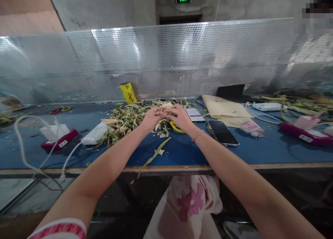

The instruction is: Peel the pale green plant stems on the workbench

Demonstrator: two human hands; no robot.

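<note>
My left hand [153,118] and my right hand [182,116] meet over the table, fingertips bent and pressed together. A small piece of greenish-brown plant [169,113] shows between the fingers of both, though much of it is hidden. Behind and left of them spreads a heap of dried green and tan plant pieces [122,124]. Yellow scissor handles [177,128] lie just under my right hand, their blades out of sight. One long pale green stalk [156,153] rests on the blue tabletop [187,152] and hangs over its front edge.
Left of the heap are a white power bank [95,134] and a purple power strip [59,141] with cables. To the right lie a dark phone [223,133], a lit phone [195,114], cardboard [223,107] and another purple strip [304,134]. A perforated metal screen [166,58] stands behind.
</note>
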